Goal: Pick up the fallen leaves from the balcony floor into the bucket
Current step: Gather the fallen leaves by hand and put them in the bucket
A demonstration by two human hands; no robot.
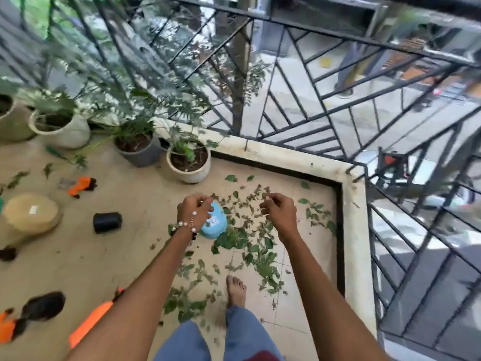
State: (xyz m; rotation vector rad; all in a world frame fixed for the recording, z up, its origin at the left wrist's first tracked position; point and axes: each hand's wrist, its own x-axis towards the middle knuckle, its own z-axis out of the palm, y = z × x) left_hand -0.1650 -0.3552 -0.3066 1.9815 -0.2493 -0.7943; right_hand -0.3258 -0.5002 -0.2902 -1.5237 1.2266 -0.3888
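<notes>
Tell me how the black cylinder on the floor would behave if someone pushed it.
The black cylinder lies on its side on the smooth floor, so it would probably roll rather than slide. It looks small and solid, perhaps a spool, so likely stiff. Its weight cannot be judged.

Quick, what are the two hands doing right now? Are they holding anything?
Left hand: fingers curled, above the blue bucket; any leaf inside cannot be told.
Right hand: fingers curled, seemingly pinching a small leaf.

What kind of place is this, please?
Most likely an upper-floor home balcony. A dark metal railing runs along its raised edge, with a street visible far below through the bars. Potted plants stand beside the railing, and green leaves lie scattered on the tiled floor.
</notes>
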